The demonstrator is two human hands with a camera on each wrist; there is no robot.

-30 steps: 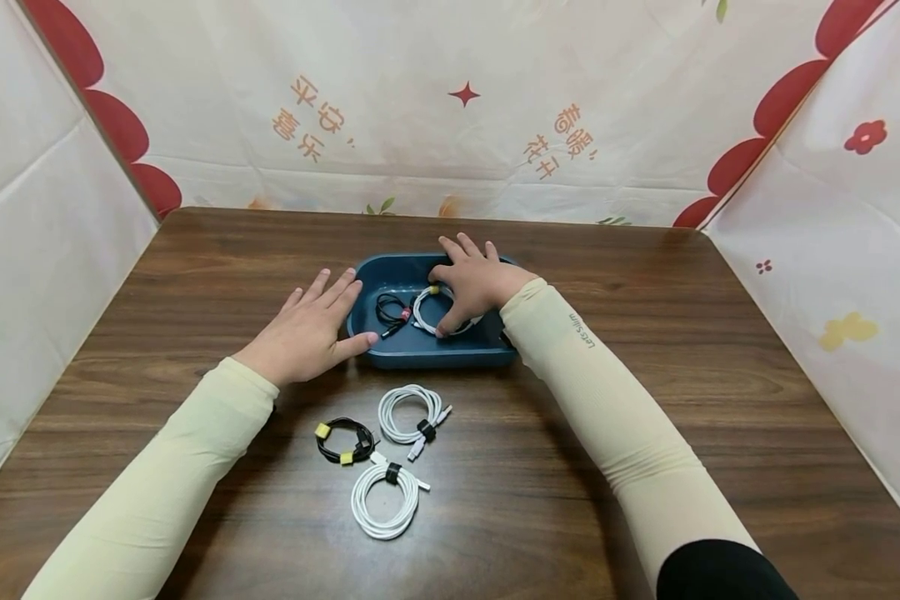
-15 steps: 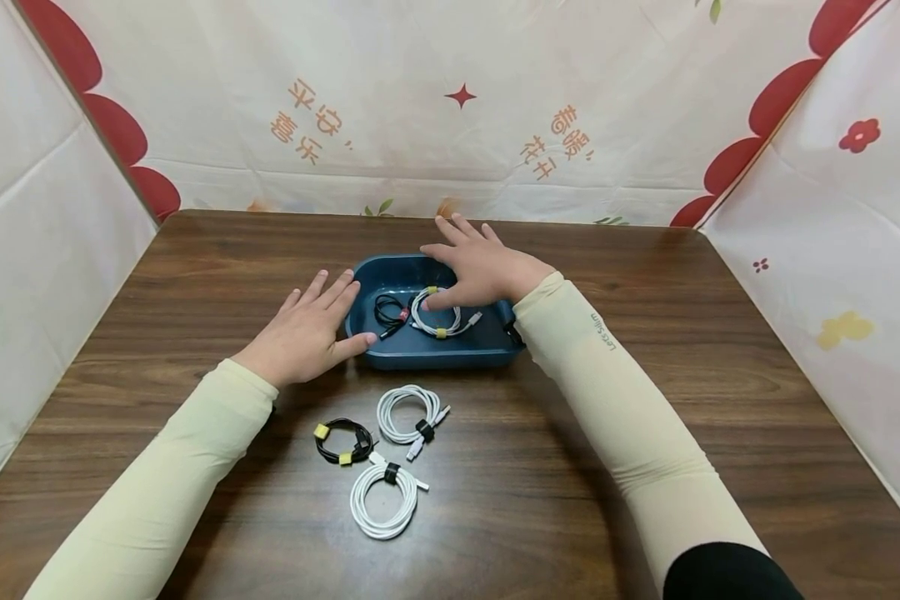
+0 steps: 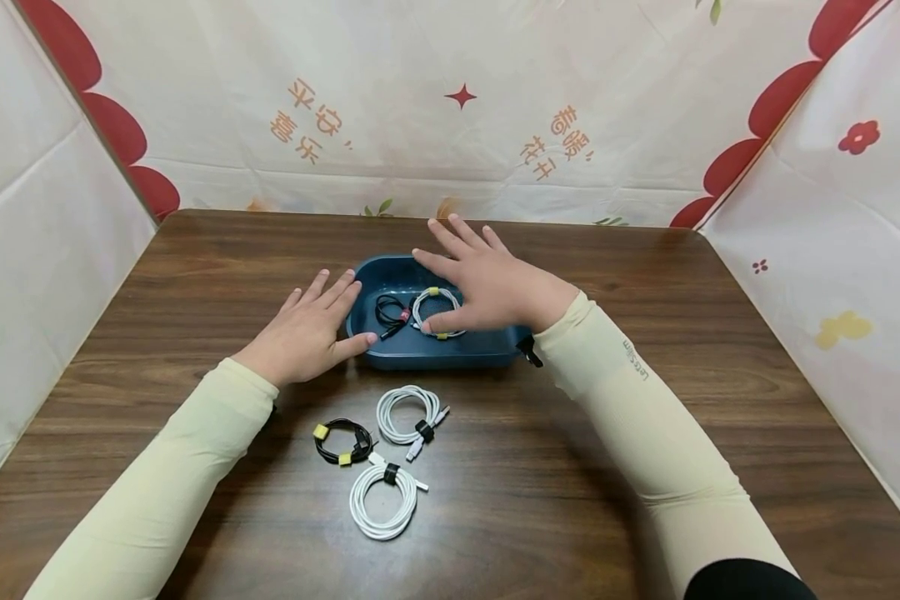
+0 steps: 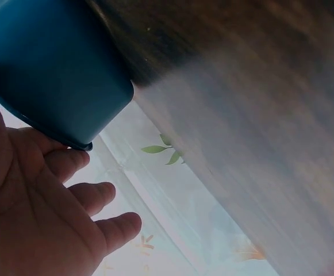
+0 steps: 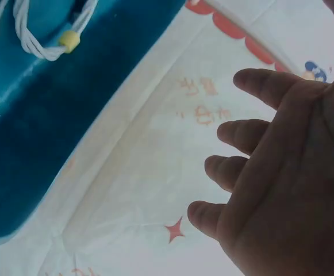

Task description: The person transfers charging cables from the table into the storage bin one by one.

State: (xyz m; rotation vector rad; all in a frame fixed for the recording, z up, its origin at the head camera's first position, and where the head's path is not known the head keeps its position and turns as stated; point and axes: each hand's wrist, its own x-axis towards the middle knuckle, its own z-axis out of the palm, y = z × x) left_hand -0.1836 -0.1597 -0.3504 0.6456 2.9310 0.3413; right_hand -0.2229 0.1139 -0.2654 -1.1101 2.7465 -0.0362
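Note:
A dark blue tray [image 3: 442,360] stands on the table, holding a black coiled cable [image 3: 390,310] with a red tie and a white coiled cable [image 3: 417,310] with yellow ties. My left hand [image 3: 303,333] touches the tray's left rim with fingers spread; in the left wrist view its fingers [image 4: 95,198] lie by the blue wall [image 4: 63,80]. Over the tray's right part hovers my right hand [image 3: 491,283], fingers spread and holding nothing. It partly covers the white cable, whose coil [image 5: 40,46] shows in the right wrist view, apart from the fingers [image 5: 244,138].
Before the tray lie two white coiled cables, one upper [image 3: 405,415] and one lower [image 3: 382,504], each with a black tie. Left of them is a black coiled cable [image 3: 343,442] with yellow ties. A printed cloth [image 3: 405,108] hangs behind the wooden table [image 3: 720,400].
My right hand has let go of the white cable in the tray, lifted off and drawn back to the right. My left hand has stayed at the tray's rim.

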